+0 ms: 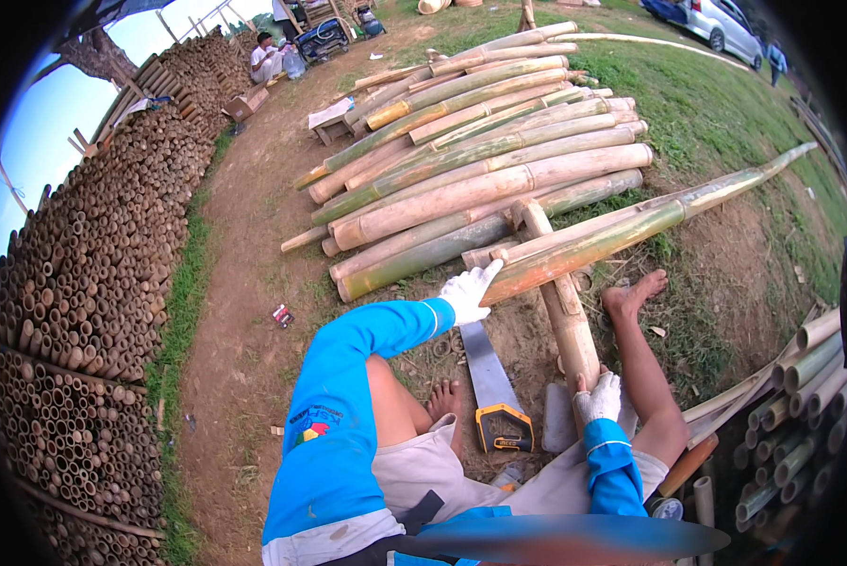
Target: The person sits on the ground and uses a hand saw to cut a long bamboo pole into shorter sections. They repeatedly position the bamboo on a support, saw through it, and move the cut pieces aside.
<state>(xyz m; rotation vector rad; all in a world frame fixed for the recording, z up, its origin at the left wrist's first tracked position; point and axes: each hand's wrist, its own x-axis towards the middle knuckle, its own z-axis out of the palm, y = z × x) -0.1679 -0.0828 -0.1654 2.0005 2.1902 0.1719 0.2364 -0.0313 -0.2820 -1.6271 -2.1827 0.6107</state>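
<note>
Packed dirt [244, 283] spreads before us in the head view. Our left arm reaches forward, elbow bent, with the gloved left hand [468, 292] at the bamboo pole's [622, 233] near end: index finger straight, the others' state we cannot tell. That pole lies across a bamboo crosspiece [571, 330]; our right hand [601, 400], low near our lap, curls its fingers around the crosspiece's near end.

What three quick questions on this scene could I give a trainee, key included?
1. True or false: the hand saw lies on the ground.
2. Multiple choice: the left hand touches (A) the saw handle, (B) the near end of the long bamboo pole, (C) a bare foot.
3. Fill in the colour: the right hand wears a ____ glove.

Key: 1. True. 2. B. 3. White.
</note>
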